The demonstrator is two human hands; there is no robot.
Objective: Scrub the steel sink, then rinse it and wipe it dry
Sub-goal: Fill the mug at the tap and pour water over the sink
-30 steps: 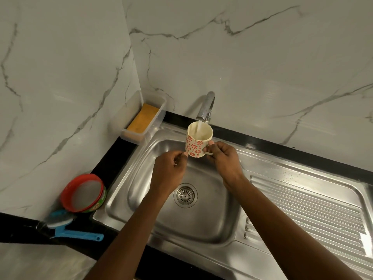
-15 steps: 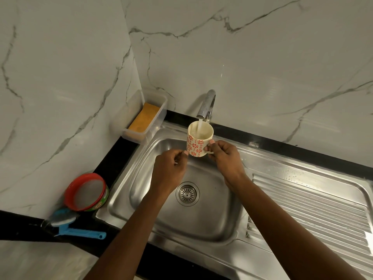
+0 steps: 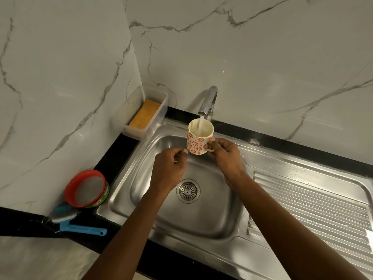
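The steel sink (image 3: 139,178) lies below me, its round drain (image 3: 188,190) in the middle of the basin. Water runs from the steel tap (image 3: 209,100) into a cream mug with red flowers (image 3: 196,141). My right hand (image 3: 226,156) pinches the mug's handle and holds it upright under the stream, above the basin's far side. My left hand (image 3: 167,170) hovers just left of the mug with curled fingers, one fingertip against the mug's lower side.
A clear plastic box (image 3: 133,110) holding an orange sponge (image 3: 144,116) stands at the sink's back left corner. A red-lidded tub (image 3: 86,188) and a blue-handled brush (image 3: 78,227) lie on the black counter to the left. The ribbed drainboard (image 3: 312,209) stretches right.
Both hands and the mug stay almost where they were under the tap. Water keeps running into the mug.
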